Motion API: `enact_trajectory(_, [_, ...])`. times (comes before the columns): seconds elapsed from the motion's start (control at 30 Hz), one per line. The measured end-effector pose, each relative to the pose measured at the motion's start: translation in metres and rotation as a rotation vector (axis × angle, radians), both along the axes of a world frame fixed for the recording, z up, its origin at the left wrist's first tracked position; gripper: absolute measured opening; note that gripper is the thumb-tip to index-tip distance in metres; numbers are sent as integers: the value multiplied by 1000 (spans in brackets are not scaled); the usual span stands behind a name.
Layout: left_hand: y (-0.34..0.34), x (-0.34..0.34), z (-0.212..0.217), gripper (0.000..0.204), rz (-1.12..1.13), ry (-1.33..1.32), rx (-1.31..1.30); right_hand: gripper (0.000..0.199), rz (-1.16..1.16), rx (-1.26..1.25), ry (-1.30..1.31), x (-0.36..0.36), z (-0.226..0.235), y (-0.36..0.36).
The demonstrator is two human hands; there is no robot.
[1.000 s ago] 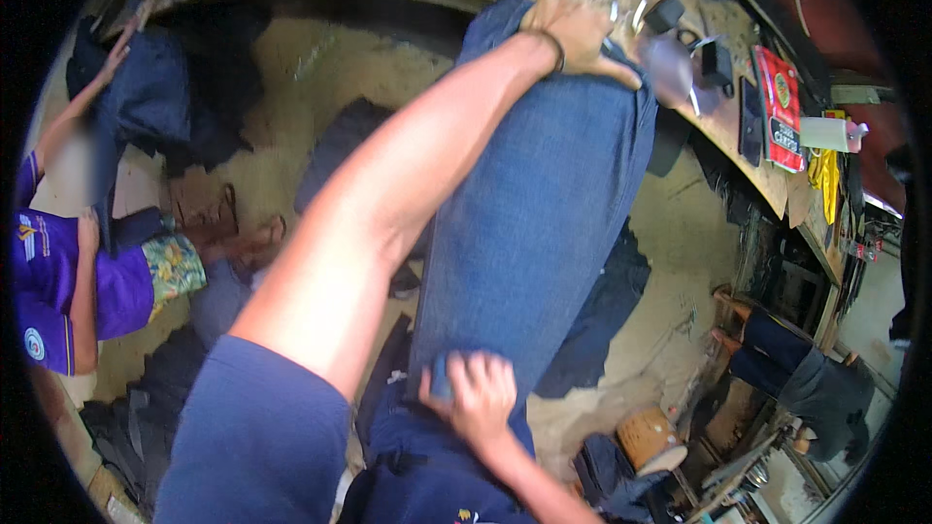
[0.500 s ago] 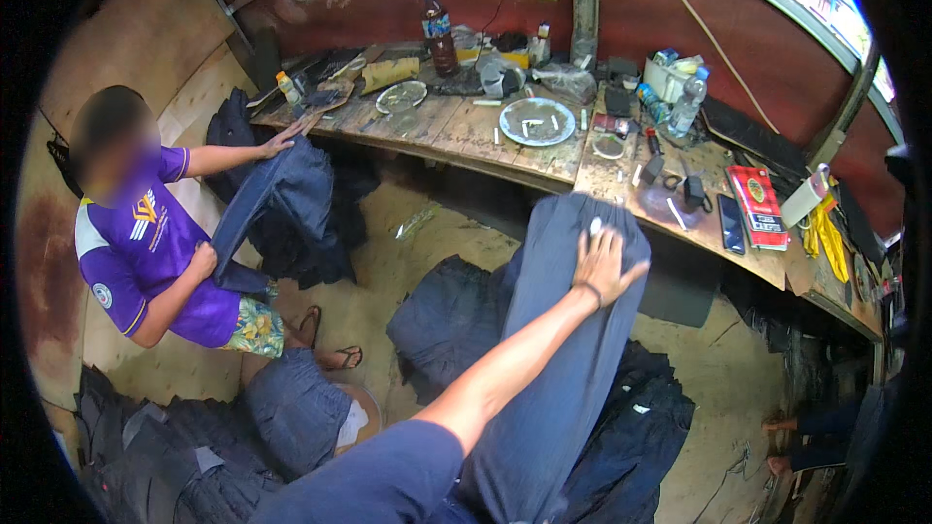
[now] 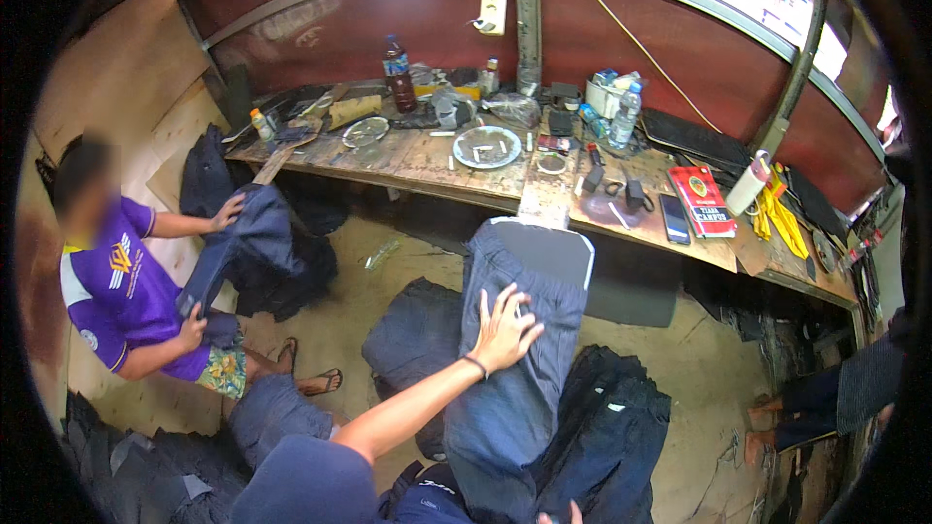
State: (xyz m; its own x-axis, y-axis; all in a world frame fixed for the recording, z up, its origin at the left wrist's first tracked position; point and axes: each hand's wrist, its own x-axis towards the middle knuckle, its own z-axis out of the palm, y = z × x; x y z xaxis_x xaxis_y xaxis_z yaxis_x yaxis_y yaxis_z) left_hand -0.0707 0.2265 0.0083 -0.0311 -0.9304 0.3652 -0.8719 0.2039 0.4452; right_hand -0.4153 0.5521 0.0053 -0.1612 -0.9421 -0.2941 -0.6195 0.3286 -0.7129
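A dark blue pair of jeans (image 3: 515, 398) lies stretched over a slanted board whose grey top end (image 3: 544, 247) shows above the cloth. My left hand (image 3: 505, 328) rests flat on the upper part of the jeans with its fingers spread, and a thin band circles the wrist. Only the fingertips of my right hand (image 3: 558, 516) show at the bottom edge, next to the lower end of the jeans; what they hold is hidden.
Piles of dark jeans (image 3: 612, 427) lie on the sandy floor around the board. A long wooden workbench (image 3: 408, 160) behind carries bottles, plates, a phone and tools. At left, a seated person in a purple shirt (image 3: 116, 291) handles another pair of jeans (image 3: 248, 233).
The view has tilted up from the cloth to the whole workbench. My left hand has slid down the jeans from the board's top end toward me, and the right hand has dropped almost out of view.
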Motion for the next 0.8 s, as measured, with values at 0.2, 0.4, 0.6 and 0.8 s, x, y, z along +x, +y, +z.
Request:
enact_trajectory(0.2, [-88,-12,-9,36,144,104,60,70,185,468,-630,83,10,-75])
enact_trajectory(0.4, [37,5,-3,25,-6,326,97,70,388,654,-296,37,4,-32])
enact_trajectory(0.6, [23,21,8,29,154,-5,-76,80,298,137,-167,19,68,-86])
enact_trajectory(0.8, [-34,39,-24,33,204,267,-14,90,229,68,-24,88,102,-186])
